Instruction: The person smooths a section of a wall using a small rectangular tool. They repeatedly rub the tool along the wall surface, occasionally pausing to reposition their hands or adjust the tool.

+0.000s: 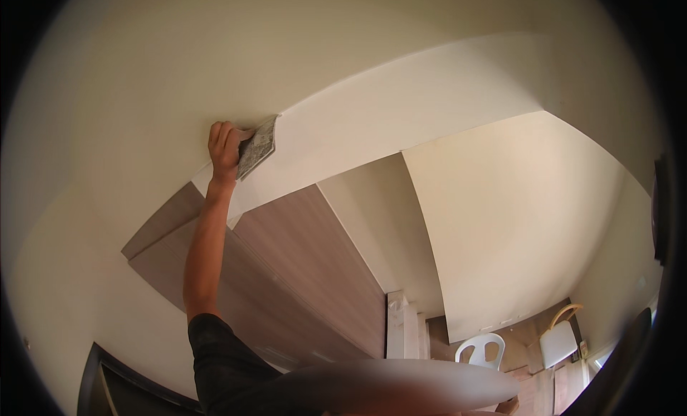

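Just right of the raised left hand point(224, 147), gripped between its thumb and fingers, a flat, mottled grey blade point(258, 151) meets the white wall band point(372, 115). The right hand's state cannot be told.

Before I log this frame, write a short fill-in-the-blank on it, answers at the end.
1. The person's ____ hand holds a flat grey tool.
2. The sleeve on the raised arm is ____ in colour.
3. In the picture, the white chair is ____ of the wooden-backed chair.

Missing words: left; black; left.
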Action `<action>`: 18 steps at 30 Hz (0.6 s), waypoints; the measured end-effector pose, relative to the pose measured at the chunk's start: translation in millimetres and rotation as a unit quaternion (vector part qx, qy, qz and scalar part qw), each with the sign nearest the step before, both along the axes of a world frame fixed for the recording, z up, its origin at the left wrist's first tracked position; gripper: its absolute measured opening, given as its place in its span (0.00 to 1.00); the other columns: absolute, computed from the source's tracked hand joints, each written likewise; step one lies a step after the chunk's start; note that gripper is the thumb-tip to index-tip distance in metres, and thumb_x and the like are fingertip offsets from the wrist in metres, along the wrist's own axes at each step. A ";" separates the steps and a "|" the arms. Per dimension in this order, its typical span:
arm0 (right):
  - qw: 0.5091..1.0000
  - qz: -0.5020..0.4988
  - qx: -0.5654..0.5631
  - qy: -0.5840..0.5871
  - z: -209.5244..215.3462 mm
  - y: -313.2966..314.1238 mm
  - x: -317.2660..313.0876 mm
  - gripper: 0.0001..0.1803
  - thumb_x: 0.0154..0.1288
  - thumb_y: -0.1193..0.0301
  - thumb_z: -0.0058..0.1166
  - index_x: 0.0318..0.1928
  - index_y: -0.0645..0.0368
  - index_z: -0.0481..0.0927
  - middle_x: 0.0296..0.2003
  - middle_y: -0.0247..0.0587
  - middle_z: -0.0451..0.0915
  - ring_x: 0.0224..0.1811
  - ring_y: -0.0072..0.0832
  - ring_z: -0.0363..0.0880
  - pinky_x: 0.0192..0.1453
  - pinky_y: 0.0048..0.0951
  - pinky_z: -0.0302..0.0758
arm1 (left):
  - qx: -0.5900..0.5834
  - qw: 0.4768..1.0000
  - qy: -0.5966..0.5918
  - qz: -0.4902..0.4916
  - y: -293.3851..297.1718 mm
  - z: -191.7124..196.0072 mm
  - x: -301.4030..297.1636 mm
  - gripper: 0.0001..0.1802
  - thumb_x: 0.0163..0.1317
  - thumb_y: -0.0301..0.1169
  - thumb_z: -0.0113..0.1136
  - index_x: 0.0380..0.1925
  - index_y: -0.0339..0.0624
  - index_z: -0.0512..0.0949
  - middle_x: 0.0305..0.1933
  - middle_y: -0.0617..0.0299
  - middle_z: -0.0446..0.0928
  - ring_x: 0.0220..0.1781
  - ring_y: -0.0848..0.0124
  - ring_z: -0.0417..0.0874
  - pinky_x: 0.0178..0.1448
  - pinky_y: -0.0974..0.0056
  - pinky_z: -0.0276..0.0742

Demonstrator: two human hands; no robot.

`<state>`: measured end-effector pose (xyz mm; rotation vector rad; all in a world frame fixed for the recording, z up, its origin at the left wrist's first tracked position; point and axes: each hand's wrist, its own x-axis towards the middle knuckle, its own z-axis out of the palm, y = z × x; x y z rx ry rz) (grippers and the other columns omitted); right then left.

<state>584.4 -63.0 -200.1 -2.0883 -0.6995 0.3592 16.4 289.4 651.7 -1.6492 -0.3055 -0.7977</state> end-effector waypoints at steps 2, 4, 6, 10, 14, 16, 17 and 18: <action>1.000 0.006 0.006 0.019 7.3 11.4 -5.8 0.12 0.68 0.70 0.62 0.31 0.68 0.83 0.25 0.52 0.82 0.26 0.41 0.79 0.35 0.47 0.74 | 0.002 1.000 0.020 -0.007 9.5 2.2 30.8 0.08 0.51 0.28 0.72 0.30 0.44 0.80 0.31 0.60 0.71 0.37 0.59 0.74 0.44 0.56 0.72; 0.999 0.008 0.029 0.032 14.4 26.9 -11.9 0.11 0.69 0.70 0.63 0.32 0.67 0.84 0.26 0.52 0.83 0.28 0.40 0.80 0.37 0.46 0.74 | 0.006 0.999 0.039 -0.025 18.3 5.8 81.0 0.08 0.51 0.26 0.71 0.31 0.44 0.80 0.32 0.60 0.72 0.38 0.59 0.75 0.44 0.56 0.72; 0.996 0.006 0.084 0.023 25.2 64.1 -23.2 0.11 0.69 0.70 0.64 0.34 0.68 0.85 0.28 0.52 0.85 0.31 0.41 0.82 0.41 0.46 0.77 | 0.009 0.997 0.062 -0.035 19.1 11.8 136.4 0.09 0.51 0.25 0.70 0.31 0.44 0.80 0.34 0.60 0.73 0.39 0.59 0.76 0.45 0.56 0.73; 0.982 0.057 0.166 0.076 85.2 137.0 -59.5 0.11 0.71 0.69 0.65 0.38 0.67 0.87 0.34 0.52 0.87 0.37 0.44 0.86 0.47 0.43 0.80 | -0.012 0.996 0.074 -0.053 39.8 13.5 226.7 0.08 0.53 0.24 0.66 0.33 0.43 0.78 0.38 0.59 0.77 0.44 0.58 0.79 0.48 0.54 0.75; 0.974 0.042 0.218 0.053 134.4 169.2 -100.7 0.08 0.69 0.71 0.67 0.36 0.64 0.88 0.34 0.47 0.87 0.40 0.43 0.85 0.49 0.43 0.79 | 0.014 0.990 0.062 -0.126 63.9 15.5 332.4 0.05 0.57 0.26 0.62 0.34 0.44 0.78 0.42 0.59 0.81 0.48 0.58 0.82 0.51 0.52 0.76; 0.972 0.046 0.227 0.023 150.5 174.6 -115.4 0.07 0.69 0.71 0.67 0.36 0.63 0.88 0.34 0.46 0.88 0.39 0.42 0.85 0.50 0.43 0.79 | 0.015 0.990 0.054 -0.127 74.7 17.0 384.0 0.04 0.59 0.27 0.61 0.35 0.44 0.79 0.42 0.59 0.82 0.50 0.59 0.82 0.52 0.53 0.76; 0.968 0.055 0.246 0.022 157.3 176.7 -121.4 0.06 0.69 0.72 0.67 0.36 0.62 0.87 0.34 0.46 0.88 0.39 0.42 0.85 0.48 0.43 0.79 | 0.002 0.993 0.046 -0.111 79.0 16.1 406.0 0.04 0.60 0.27 0.61 0.35 0.45 0.80 0.42 0.59 0.83 0.50 0.59 0.82 0.52 0.53 0.76; 0.968 0.065 0.241 0.022 172.3 174.3 -128.1 0.07 0.69 0.72 0.67 0.35 0.62 0.87 0.34 0.46 0.88 0.39 0.43 0.85 0.46 0.43 0.79 | -0.009 0.995 0.040 -0.092 83.4 15.0 422.8 0.04 0.61 0.28 0.60 0.36 0.45 0.80 0.42 0.60 0.83 0.51 0.60 0.83 0.52 0.53 0.76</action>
